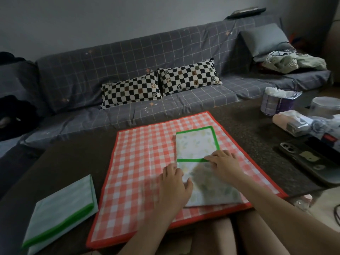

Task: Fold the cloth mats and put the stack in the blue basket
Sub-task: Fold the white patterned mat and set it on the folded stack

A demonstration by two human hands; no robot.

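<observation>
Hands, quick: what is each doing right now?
Left hand: open, flat on the leaf-print mat, gripping nothing.
Right hand: open, fingers pressing the mat's folded green edge, gripping nothing.

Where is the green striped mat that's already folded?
The folded green striped mat lies on the table's near left, beside the red checked mat, apart from both hands.

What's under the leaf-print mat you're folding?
The leaf-print mat lies on the red checked mat, which rests on the dark table. The checked cloth beneath it is hidden.
</observation>
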